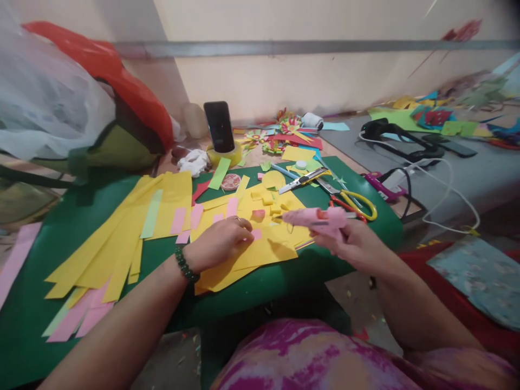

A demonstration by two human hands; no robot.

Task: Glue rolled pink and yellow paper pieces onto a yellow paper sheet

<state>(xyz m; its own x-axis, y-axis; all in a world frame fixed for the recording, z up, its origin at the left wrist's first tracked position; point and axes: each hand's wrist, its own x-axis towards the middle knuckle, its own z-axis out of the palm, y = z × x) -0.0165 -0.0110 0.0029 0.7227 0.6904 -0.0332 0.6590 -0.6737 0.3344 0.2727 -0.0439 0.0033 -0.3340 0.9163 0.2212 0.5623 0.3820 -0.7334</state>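
Note:
My right hand (pixel 353 244) grips a pink hot glue gun (pixel 317 218), its nozzle pointing left over the yellow paper. Opposite it, my left hand (pixel 223 238) rests on the yellow sheets (pixel 264 249) with its fingers pinched together. A small pink paper piece (pixel 256 234) shows at those fingertips. Just behind the nozzle lie small folded yellow paper pieces (pixel 268 199) and a little orange-pink curled piece (pixel 258 215). Pink paper strips (pixel 179 221) are scattered left of my left hand.
Long yellow strips (pixel 122 238) fan across the green mat (pixel 170 303). A utility knife (pixel 303 180) and yellow-and-red-handled scissors (pixel 357 203) lie behind the glue gun. A phone (pixel 219 127) stands on a tape roll (pixel 233 154). At right, a white cable (pixel 449 184) loops down.

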